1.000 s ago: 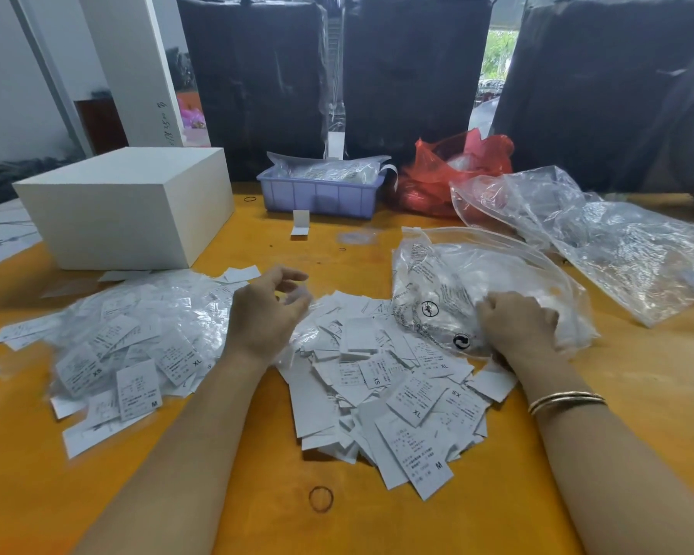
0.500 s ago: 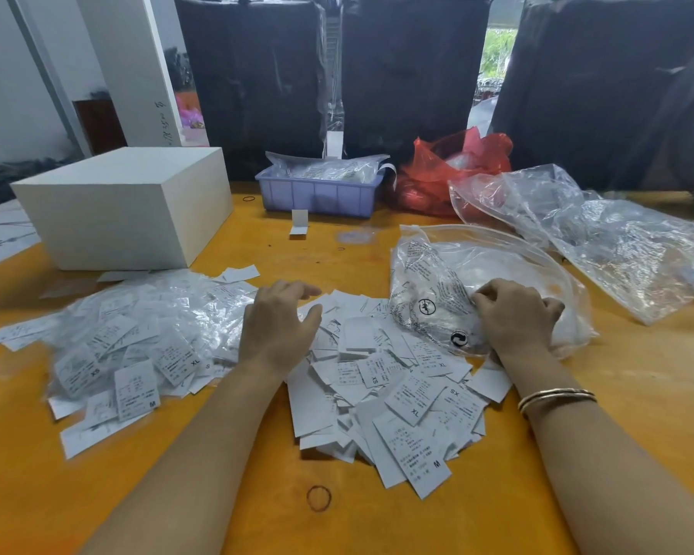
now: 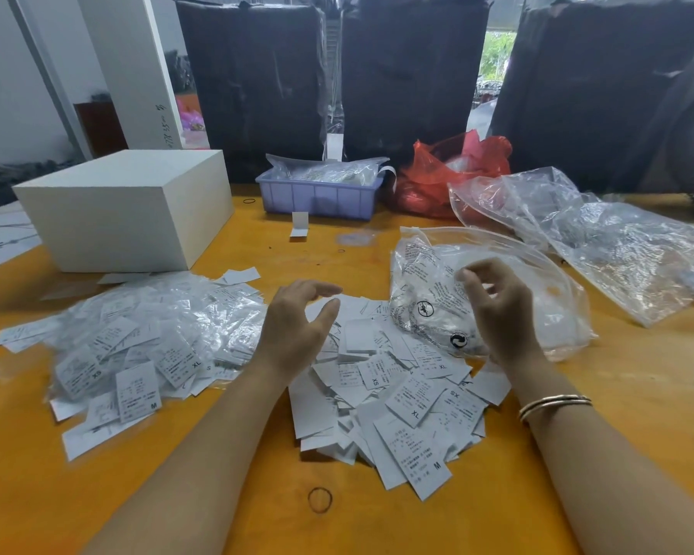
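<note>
A loose heap of white size tags point(image 3: 401, 398) lies on the orange table point(image 3: 217, 494) in front of me. My left hand point(image 3: 297, 326) hovers over the heap's far left edge, fingers and thumb spread in a wide curve, holding nothing. My right hand point(image 3: 497, 314) is lifted in front of a clear zip bag point(image 3: 429, 282) with printed warnings, its fingers loosely curled and empty. A second heap of tags point(image 3: 137, 338), mixed with clear plastic film, lies to the left.
A white box point(image 3: 129, 210) stands at the back left. A purple basket point(image 3: 317, 200), a red plastic bag point(image 3: 449, 174) and crumpled clear plastic point(image 3: 601, 242) sit at the back and right. A rubber band point(image 3: 320, 499) lies near the front edge.
Both hands have lifted off the table. The right hand let go of the clear zip bag and rose; the left hand opened wider above the tags.
</note>
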`<state>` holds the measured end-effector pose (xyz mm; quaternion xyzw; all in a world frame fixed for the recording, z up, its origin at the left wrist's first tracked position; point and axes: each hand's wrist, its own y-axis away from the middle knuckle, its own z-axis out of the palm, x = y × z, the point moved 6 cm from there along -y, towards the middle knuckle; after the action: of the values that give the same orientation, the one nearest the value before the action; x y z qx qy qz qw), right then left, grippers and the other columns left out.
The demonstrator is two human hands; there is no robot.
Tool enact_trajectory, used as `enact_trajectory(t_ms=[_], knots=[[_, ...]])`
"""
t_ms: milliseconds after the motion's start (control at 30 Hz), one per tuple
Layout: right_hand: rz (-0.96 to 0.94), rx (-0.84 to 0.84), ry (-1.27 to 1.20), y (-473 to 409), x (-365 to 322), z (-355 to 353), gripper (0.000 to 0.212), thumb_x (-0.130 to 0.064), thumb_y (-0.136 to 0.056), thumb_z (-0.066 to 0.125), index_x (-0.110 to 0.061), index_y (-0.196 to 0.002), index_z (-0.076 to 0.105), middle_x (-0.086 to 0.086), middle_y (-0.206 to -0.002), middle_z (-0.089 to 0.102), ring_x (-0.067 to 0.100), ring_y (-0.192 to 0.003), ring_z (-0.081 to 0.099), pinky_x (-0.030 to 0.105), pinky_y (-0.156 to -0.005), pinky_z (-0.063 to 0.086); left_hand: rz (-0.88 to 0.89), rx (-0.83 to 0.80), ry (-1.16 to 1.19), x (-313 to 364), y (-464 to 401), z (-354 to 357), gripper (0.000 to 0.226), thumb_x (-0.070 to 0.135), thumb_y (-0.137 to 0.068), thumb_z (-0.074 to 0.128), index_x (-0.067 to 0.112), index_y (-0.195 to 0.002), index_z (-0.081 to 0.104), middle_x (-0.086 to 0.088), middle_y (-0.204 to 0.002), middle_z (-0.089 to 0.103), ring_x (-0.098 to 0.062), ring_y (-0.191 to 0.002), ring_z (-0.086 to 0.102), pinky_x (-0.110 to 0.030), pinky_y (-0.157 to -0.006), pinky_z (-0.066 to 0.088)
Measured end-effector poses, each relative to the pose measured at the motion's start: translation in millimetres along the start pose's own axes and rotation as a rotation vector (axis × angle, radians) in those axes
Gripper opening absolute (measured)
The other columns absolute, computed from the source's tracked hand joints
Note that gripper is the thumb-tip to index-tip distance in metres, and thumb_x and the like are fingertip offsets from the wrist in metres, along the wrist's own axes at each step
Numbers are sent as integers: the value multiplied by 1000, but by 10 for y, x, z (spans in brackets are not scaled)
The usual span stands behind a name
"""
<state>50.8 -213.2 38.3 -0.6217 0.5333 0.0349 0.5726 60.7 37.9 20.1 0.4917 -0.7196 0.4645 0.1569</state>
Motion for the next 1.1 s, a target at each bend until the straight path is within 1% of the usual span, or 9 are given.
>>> enact_trajectory(t_ms=[100, 200, 300, 467, 533, 633, 700, 933, 1100], knots=[[-84, -352, -205, 144, -302, 315, 13, 5, -89, 51, -4, -82, 57, 11, -74, 62, 32, -68, 59, 45, -63, 50, -23, -156, 193, 47, 7, 88, 21, 35, -93, 55, 35, -114, 56, 16, -114, 57, -1, -110, 51, -16, -85, 40], [-166, -594, -210, 338, -509, 603, 15, 5, -87, 52, -8, -83, 58, 1, -74, 64, 16, -67, 60, 30, -62, 49, -37, -334, 332, 114, 53, 165, 40, 48, -85, 54, 38, -124, 50, 24, -121, 54, 11, -111, 49, -10, -87, 42], [-220, -639, -201, 411, -582, 720, 12, -1, -88, 58, -12, -84, 59, -8, -70, 63, 3, -63, 57, 15, -59, 40, 28, -401, 301, 168, 72, 194, 33, 43, -84, 64, 30, -113, 63, 15, -102, 68, 0, -96, 61, -10, -80, 44], [-21, -470, -252, 373, -484, 710, 14, -11, -94, 50, -24, -91, 55, -5, -79, 64, 11, -76, 60, 35, -72, 50, -27, -273, 381, 75, 25, 134, 14, 19, -84, 68, 26, -97, 69, 2, -88, 72, -11, -85, 66, -20, -75, 52], [37, -426, -142, 360, -408, 738, 15, -14, -94, 49, -21, -104, 57, -1, -95, 65, 15, -91, 59, 39, -84, 47, -70, -200, 458, 35, 3, 100, 11, 14, -85, 66, 24, -90, 69, 10, -79, 72, -2, -77, 66, -12, -69, 49], [-9, -656, 348, 450, -270, 937, 45, -30, -94, 49, -18, -137, 42, 2, -133, 49, 21, -125, 39, 39, -104, 29, -170, -136, 636, -11, -17, 81, 11, 17, -80, 68, 18, -91, 67, 8, -75, 73, -1, -75, 66, -10, -68, 48], [-55, -745, 503, 499, -220, 1027, 50, -40, -94, 45, -23, -140, 38, -1, -140, 42, 21, -128, 31, 36, -102, 20, -206, -133, 718, -15, -15, 88, 22, 23, -74, 68, 17, -95, 65, 5, -78, 73, -2, -74, 65, -11, -66, 48], [67, -547, 76, 380, -239, 874, 5, -21, -85, 64, -21, -88, 60, -6, -92, 59, 15, -93, 53, 34, -87, 40, -241, -119, 793, -59, -11, 97, 26, 3, -81, 67, 17, -103, 64, 4, -84, 73, -5, -78, 66, -11, -68, 47], [241, -408, -406, 307, -231, 694, 12, -4, -85, 64, -13, -79, 62, 0, -57, 52, 10, -54, 45, 17, -53, 37, -230, -93, 792, -61, -15, 95, 25, 1, -81, 67, 17, -100, 65, 6, -81, 72, -5, -79, 66, -11, -69, 48]])
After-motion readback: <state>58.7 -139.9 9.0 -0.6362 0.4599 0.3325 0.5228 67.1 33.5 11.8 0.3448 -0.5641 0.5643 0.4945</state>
